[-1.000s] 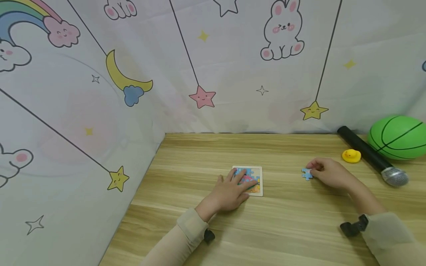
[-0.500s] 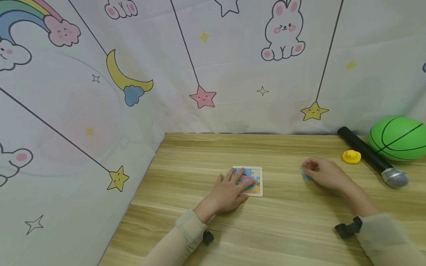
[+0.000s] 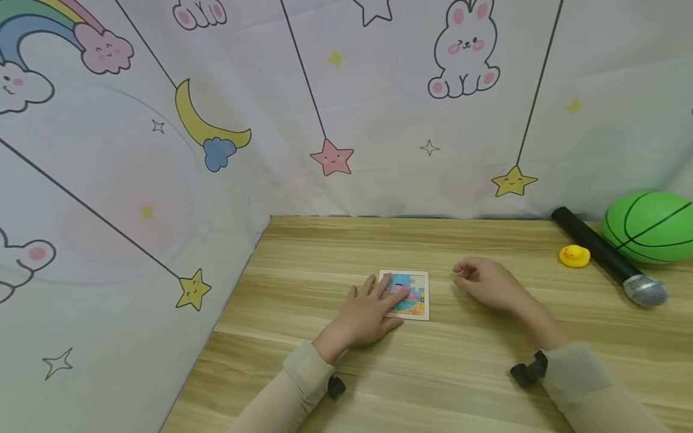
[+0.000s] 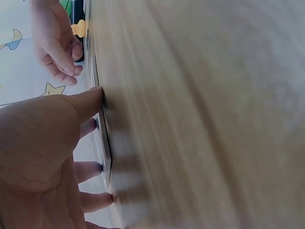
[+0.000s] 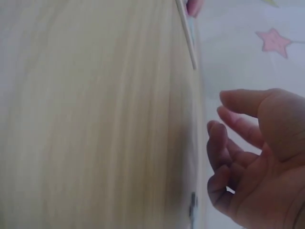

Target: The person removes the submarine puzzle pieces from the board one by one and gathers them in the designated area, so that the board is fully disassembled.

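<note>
Left hand (image 3: pixel 368 310) lies spread with straight fingers pressing the puzzle board (image 3: pixel 412 294) at mid-surface (image 3: pixel 465 373), while the right hand (image 3: pixel 487 284), fingers loosely curled, hovers just beside the board; whether it pinches anything cannot be told.

Left hand (image 3: pixel 370 310): lower centre of the head view, palm down, fingers straight and spread, pointing up and to the right; the left wrist view shows the fingertips (image 4: pixel 97 93) pressed flat. Left forearm: beige sleeve, running from the bottom edge up to the wrist, dark strap at the cuff. Right hand (image 3: pixel 487 282): right of centre in the head view, raised slightly, fingers loosely curled inward with the thumb near the fingertips; the right wrist view is blurred and shows curled fingers (image 5: pixel 224 143) with nothing visibly held. Right forearm: beige sleeve, entering from the lower right corner, dark strap at the wrist.
</note>
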A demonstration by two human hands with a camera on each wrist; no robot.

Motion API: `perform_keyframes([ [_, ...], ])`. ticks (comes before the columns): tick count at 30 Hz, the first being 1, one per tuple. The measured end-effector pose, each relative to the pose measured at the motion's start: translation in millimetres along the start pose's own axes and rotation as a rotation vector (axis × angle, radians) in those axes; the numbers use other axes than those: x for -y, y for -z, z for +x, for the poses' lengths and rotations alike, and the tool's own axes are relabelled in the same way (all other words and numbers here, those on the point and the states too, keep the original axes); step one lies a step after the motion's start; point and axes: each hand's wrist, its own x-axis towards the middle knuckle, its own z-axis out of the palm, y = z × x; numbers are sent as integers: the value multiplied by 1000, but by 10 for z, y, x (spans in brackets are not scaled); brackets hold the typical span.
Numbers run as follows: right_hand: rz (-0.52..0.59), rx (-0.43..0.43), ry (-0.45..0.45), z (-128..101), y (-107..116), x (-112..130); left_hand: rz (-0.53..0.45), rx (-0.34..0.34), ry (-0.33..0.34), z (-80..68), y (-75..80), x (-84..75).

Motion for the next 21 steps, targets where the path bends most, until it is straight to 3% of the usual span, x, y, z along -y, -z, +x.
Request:
perform_keyframes([
  [8, 21, 9, 45, 127, -238, 193, -9, 3, 0, -3, 17, -5],
  [21, 7, 36, 12, 300, -560, 394, 17, -2, -8, -15, 27, 2],
])
